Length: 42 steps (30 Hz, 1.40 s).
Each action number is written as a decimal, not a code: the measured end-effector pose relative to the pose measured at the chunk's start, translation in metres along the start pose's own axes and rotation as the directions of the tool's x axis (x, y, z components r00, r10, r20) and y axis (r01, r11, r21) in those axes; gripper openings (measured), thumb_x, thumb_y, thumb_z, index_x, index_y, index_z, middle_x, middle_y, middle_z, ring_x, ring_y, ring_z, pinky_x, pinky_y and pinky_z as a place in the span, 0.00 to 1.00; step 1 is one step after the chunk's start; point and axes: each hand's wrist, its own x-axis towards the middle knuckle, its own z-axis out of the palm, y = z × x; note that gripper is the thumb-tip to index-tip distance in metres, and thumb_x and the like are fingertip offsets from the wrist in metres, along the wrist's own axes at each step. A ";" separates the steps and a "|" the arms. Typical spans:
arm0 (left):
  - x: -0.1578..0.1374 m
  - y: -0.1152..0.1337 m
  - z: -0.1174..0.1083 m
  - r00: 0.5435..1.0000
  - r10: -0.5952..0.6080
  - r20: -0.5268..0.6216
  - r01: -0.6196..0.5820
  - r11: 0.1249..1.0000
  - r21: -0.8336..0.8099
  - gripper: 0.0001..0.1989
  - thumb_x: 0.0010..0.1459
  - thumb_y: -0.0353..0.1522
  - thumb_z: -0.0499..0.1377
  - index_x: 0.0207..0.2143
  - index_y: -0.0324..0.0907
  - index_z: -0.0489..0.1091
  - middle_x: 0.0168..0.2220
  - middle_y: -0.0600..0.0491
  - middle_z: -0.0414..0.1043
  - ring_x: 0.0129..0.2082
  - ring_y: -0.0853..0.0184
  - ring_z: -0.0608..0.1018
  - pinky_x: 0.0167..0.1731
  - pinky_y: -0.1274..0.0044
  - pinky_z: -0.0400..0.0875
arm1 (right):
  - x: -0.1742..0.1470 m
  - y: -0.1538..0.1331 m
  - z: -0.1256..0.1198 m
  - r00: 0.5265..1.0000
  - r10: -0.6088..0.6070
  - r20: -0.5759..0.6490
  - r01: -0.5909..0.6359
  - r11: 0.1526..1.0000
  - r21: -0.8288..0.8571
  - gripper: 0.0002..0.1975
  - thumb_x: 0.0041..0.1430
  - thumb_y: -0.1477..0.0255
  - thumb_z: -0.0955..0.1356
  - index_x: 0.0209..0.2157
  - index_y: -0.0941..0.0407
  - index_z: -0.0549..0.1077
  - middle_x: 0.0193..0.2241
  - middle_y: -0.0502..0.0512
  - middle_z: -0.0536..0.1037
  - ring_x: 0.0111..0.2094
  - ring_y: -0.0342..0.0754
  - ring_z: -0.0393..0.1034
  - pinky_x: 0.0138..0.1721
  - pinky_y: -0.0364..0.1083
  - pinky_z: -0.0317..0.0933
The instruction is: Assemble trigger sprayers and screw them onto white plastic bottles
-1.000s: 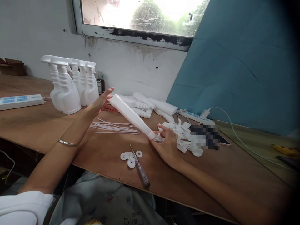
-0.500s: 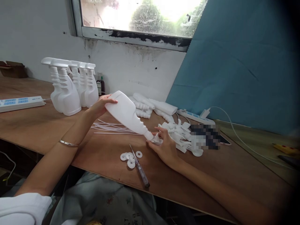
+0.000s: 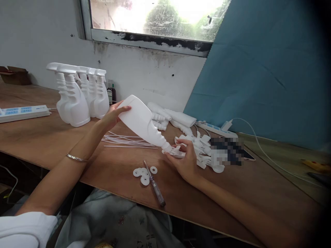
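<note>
My left hand (image 3: pixel 113 116) is closed round the base of a white plastic spray bottle (image 3: pixel 138 120), held in the air and tilted with its neck down to the right. At the bottle's mouth, my right hand (image 3: pixel 188 164) pinches a small white plastic trigger piece (image 3: pixel 178 152) between thumb and fingers. The piece meets or overlaps the neck; whether they are joined cannot be seen. Below them on the table lie several white ring washers (image 3: pixel 144 180) and a screwdriver (image 3: pixel 156 191) with a clear handle. Thin white tubes (image 3: pixel 129 141) lie behind the bottle.
Several spray bottles with heads (image 3: pixel 77 106) stand at left, near a power strip (image 3: pixel 24 114). White bottles (image 3: pixel 181 117) lie by the wall. Loose white trigger parts (image 3: pixel 204 146) are piled beyond my right hand, beside a phone (image 3: pixel 249 155) and another power strip (image 3: pixel 216 128).
The bottle has risen a little and shifted right, its neck still slanting down. My right hand has moved slightly right, and more of the white trigger piece shows at the mouth.
</note>
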 end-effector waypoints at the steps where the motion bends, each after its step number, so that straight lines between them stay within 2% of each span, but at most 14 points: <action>1: 0.000 0.000 0.000 1.000 0.002 -0.001 -0.002 1.000 0.002 0.24 0.44 0.38 0.62 0.45 0.40 0.67 0.40 0.48 0.69 0.38 0.63 0.72 0.31 0.78 0.70 | 0.001 0.001 0.001 0.999 0.021 -0.031 -0.020 0.999 0.039 0.24 0.44 0.72 0.71 0.43 0.53 0.60 0.38 0.53 0.67 0.35 0.47 0.69 0.38 0.50 0.64; 5: -0.001 0.001 0.001 1.000 0.000 -0.005 0.000 1.000 -0.009 0.23 0.45 0.38 0.62 0.45 0.40 0.67 0.40 0.49 0.69 0.38 0.63 0.72 0.30 0.80 0.70 | 0.004 0.003 0.003 0.991 0.074 -0.109 -0.055 0.984 0.169 0.27 0.42 0.74 0.73 0.43 0.53 0.59 0.32 0.49 0.69 0.36 0.47 0.69 0.39 0.49 0.64; 9: -0.001 0.000 0.002 1.000 0.005 -0.002 -0.005 1.000 -0.003 0.23 0.44 0.38 0.62 0.44 0.39 0.68 0.38 0.49 0.69 0.37 0.65 0.72 0.28 0.82 0.69 | 0.001 0.002 0.003 0.989 0.051 -0.136 -0.030 0.988 0.152 0.26 0.41 0.74 0.73 0.41 0.53 0.59 0.31 0.50 0.73 0.35 0.48 0.70 0.39 0.50 0.64; 13: -0.002 -0.001 0.002 1.000 -0.003 -0.007 0.003 1.000 0.002 0.23 0.44 0.38 0.62 0.43 0.39 0.69 0.37 0.49 0.69 0.35 0.65 0.72 0.27 0.83 0.68 | -0.008 -0.001 0.003 0.993 -0.070 -0.095 0.080 0.992 0.098 0.22 0.45 0.77 0.71 0.41 0.52 0.60 0.34 0.52 0.76 0.38 0.49 0.71 0.39 0.50 0.66; 17: -0.003 -0.002 0.004 0.999 -0.026 -0.026 0.026 1.000 0.005 0.24 0.43 0.39 0.62 0.43 0.38 0.68 0.36 0.48 0.70 0.34 0.65 0.73 0.27 0.82 0.68 | -0.012 -0.002 0.002 0.974 -0.217 -0.064 0.223 0.971 0.092 0.22 0.46 0.80 0.70 0.42 0.52 0.62 0.35 0.53 0.74 0.38 0.49 0.71 0.38 0.50 0.68; 20: -0.003 -0.004 0.007 0.999 -0.039 -0.031 0.039 0.999 0.007 0.24 0.43 0.40 0.62 0.43 0.38 0.68 0.36 0.48 0.70 0.34 0.65 0.73 0.26 0.82 0.68 | -0.011 -0.002 0.001 0.948 -0.312 -0.063 0.317 0.942 0.111 0.25 0.46 0.82 0.69 0.44 0.52 0.60 0.36 0.54 0.73 0.38 0.50 0.70 0.37 0.51 0.68; 25: -0.003 -0.009 0.010 0.995 -0.086 -0.054 0.086 0.996 -0.010 0.25 0.43 0.40 0.61 0.44 0.37 0.67 0.35 0.50 0.70 0.33 0.66 0.73 0.27 0.81 0.68 | -0.009 -0.001 -0.002 0.891 -0.436 -0.128 0.447 0.892 0.070 0.28 0.44 0.83 0.69 0.47 0.51 0.58 0.38 0.55 0.67 0.39 0.50 0.66 0.34 0.52 0.69; 30: -0.003 -0.012 0.012 0.995 -0.075 -0.071 0.076 0.997 0.020 0.24 0.43 0.40 0.61 0.43 0.38 0.67 0.35 0.50 0.70 0.33 0.66 0.73 0.27 0.81 0.67 | -0.009 -0.001 -0.004 0.833 -0.549 -0.073 0.550 0.835 -0.004 0.29 0.45 0.84 0.67 0.47 0.51 0.58 0.39 0.56 0.65 0.39 0.51 0.66 0.37 0.55 0.67; 35: -0.002 -0.015 0.014 0.988 -0.093 -0.125 0.097 0.995 0.026 0.23 0.42 0.40 0.61 0.41 0.39 0.67 0.35 0.50 0.69 0.31 0.67 0.72 0.26 0.81 0.67 | -0.008 0.000 -0.005 0.828 -0.558 -0.049 0.551 0.827 -0.114 0.29 0.45 0.84 0.68 0.48 0.53 0.57 0.38 0.57 0.67 0.38 0.51 0.65 0.36 0.55 0.65; 42: -0.002 -0.015 0.018 0.966 -0.142 -0.218 0.151 0.988 0.025 0.23 0.39 0.40 0.63 0.39 0.41 0.65 0.33 0.51 0.67 0.28 0.69 0.71 0.22 0.82 0.66 | -0.008 0.001 -0.004 0.867 -0.498 -0.025 0.498 0.867 -0.021 0.29 0.46 0.83 0.68 0.48 0.52 0.56 0.40 0.57 0.69 0.41 0.52 0.66 0.38 0.56 0.65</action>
